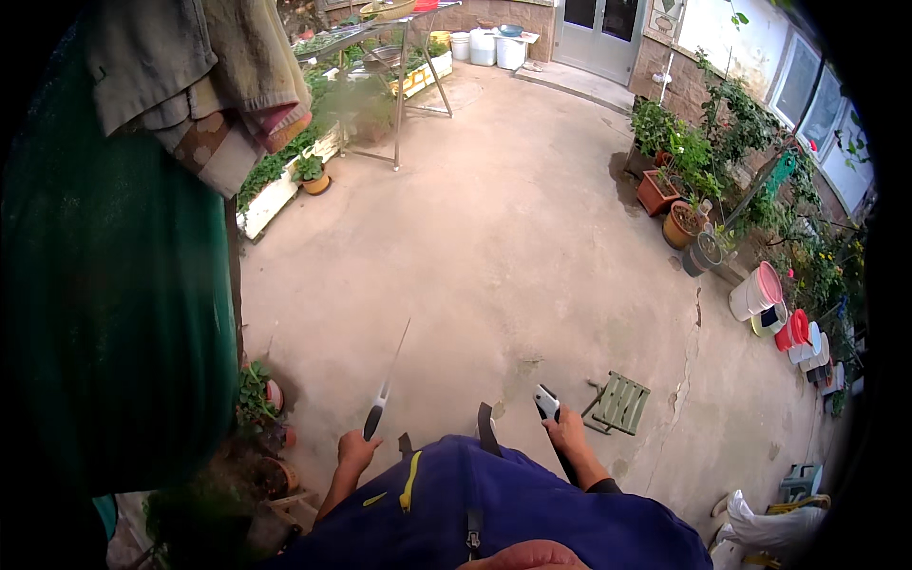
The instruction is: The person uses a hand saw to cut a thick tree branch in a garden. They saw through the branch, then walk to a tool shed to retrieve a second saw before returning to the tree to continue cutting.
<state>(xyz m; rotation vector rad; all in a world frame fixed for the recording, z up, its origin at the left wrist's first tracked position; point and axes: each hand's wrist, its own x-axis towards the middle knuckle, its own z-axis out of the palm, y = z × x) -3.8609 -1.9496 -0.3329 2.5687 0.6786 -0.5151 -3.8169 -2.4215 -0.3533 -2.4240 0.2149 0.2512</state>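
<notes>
My left hand (354, 450) is wrapped round the handle of a tool with a long, slim blade (377, 410). Its grip is black and grey, and the narrow blade tapers to a point aimed up and away from me; whether the edge has teeth is too small to tell. In my right hand (571, 433) is a silver-and-black tool (547, 401) with a thick, rounded end showing above the fingers. A dark length runs back below that hand, partly hidden by the forearm. Just right of it stands a small green slatted folding stool (622, 403), apart from my hand.
Potted plants (682, 223) and several buckets (755, 291) line the right side. Dark green sheeting (114, 313) and hanging cloths (204, 76) fill the left. A metal-framed table (399, 90) stands far left, a grey door (598, 38) beyond. Concrete floor (475, 237) spreads between.
</notes>
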